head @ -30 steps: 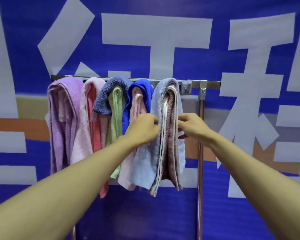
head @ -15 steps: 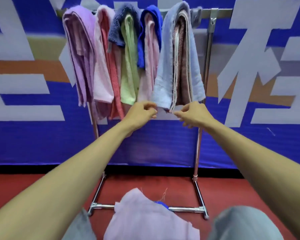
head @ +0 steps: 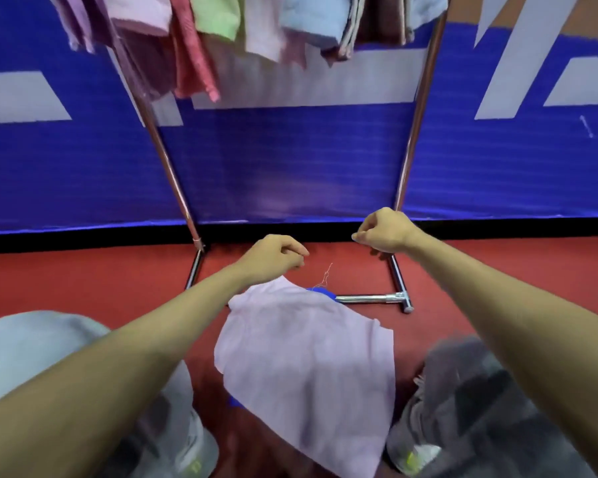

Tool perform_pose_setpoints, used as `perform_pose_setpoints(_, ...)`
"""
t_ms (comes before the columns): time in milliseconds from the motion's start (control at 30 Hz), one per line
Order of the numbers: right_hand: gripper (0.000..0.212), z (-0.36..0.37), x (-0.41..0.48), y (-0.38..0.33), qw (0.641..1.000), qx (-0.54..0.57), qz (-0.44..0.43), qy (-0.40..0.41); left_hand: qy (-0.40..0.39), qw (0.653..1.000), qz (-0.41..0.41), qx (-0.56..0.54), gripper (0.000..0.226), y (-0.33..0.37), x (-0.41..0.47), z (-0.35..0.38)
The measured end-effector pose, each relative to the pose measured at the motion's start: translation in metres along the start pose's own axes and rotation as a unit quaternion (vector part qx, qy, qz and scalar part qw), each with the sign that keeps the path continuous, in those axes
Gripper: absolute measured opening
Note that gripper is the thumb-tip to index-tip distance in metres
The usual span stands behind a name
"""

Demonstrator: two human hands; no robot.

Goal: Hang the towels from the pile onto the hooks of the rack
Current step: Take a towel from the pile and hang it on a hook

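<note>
Left grip (head: pixel 273 258) and right grip (head: pixel 385 232) curl empty at 12 o'clock of the lilac towel (head: pixel 308 367) edge, inside the rack (head: pixel 166 157) posts.

The top edge cuts off the hanging towels (head: pixel 218 15). The lilac towel (head: pixel 308 367) hides most of a blue towel (head: pixel 321 292).

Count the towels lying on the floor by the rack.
2: a lilac towel spread on top, and a blue towel peeking out from under its far edge. More may be hidden beneath the lilac one.
</note>
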State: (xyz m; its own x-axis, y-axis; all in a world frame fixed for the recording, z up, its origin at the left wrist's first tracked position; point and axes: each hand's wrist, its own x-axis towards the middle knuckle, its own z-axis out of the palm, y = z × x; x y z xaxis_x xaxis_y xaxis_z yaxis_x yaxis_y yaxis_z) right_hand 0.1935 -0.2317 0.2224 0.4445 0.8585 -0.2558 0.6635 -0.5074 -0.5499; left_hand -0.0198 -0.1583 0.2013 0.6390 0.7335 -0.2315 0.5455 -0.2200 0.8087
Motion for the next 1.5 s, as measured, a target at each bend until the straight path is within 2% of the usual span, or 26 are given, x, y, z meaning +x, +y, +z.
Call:
perform_pose_setpoints(133, 0.018, 0.031, 0.021, 0.042, 0.998, -0.005, 0.049, -0.046, -0.054, 0.998, -0.037, -0.006, 0.016, -0.027, 0.019, 0.039)
perform_pose_setpoints(233, 0.025, 0.058, 0.039, 0.083, 0.991, -0.059, 0.087, -0.083, -0.092, 0.993, -0.070, -0.033, 0.020, -0.044, 0.043, 0.076)
perform_pose_setpoints(400, 0.019, 0.111, 0.060, 0.144, 0.975, -0.084, 0.156, -0.132, -0.151, 0.984, -0.086, -0.041, 0.021, -0.064, 0.083, 0.130)
perform_pose_setpoints(467, 0.023, 0.137, 0.068, 0.171, 0.969, -0.101, 0.170, -0.150, -0.167, 0.981, -0.094, -0.040, 0.020, -0.077, 0.100, 0.152)
perform_pose_setpoints(533, 0.030, 0.160, 0.071, 0.192, 0.964, -0.109, 0.184, -0.157, -0.184, 0.977, -0.104, -0.033, 0.021, -0.088, 0.112, 0.167)
perform_pose_setpoints(667, 0.040, 0.201, 0.075, 0.224, 0.961, -0.057, 0.228, -0.143, -0.192, 0.971, -0.135, -0.041, 0.022, -0.112, 0.128, 0.190)
perform_pose_setpoints(800, 0.043, 0.225, 0.076, 0.242, 0.956, -0.058, 0.263, -0.117, -0.199, 0.966, -0.156, -0.044, 0.022, -0.130, 0.133, 0.202)
perform_pose_setpoints(967, 0.040, 0.247, 0.068, 0.252, 0.946, -0.182, 0.234, -0.129, -0.221, 0.962, -0.159, -0.031, 0.024, -0.137, 0.129, 0.203)
perform_pose_setpoints(1067, 0.039, 0.246, 0.069, 0.243, 0.959, -0.111, 0.226, -0.133, -0.214, 0.964, -0.157, -0.026, 0.023, -0.135, 0.126, 0.194)
perform_pose_setpoints(1167, 0.045, 0.228, 0.069, 0.216, 0.978, 0.014, 0.137, -0.158, -0.178, 0.973, -0.145, -0.039, 0.021, -0.123, 0.123, 0.176)
perform_pose_setpoints(1200, 0.041, 0.220, 0.068, 0.204, 0.982, 0.033, 0.100, -0.155, -0.158, 0.977, -0.136, -0.046, 0.020, -0.118, 0.122, 0.169)
perform_pose_setpoints(1300, 0.011, 0.189, 0.062, 0.162, 0.990, 0.082, 0.013, -0.109, -0.089, 0.987, -0.114, -0.073, 0.021, -0.096, 0.113, 0.138)
perform_pose_setpoints(1400, 0.009, 0.154, 0.059, 0.119, 0.992, 0.115, -0.024, -0.054, -0.036, 0.991, -0.098, -0.087, 0.029, -0.068, 0.106, 0.102)
perform_pose_setpoints(1500, 0.018, 0.116, 0.049, 0.071, 0.990, 0.114, -0.078, 0.014, 0.005, 0.994, -0.057, -0.093, 0.038, -0.038, 0.092, 0.063)
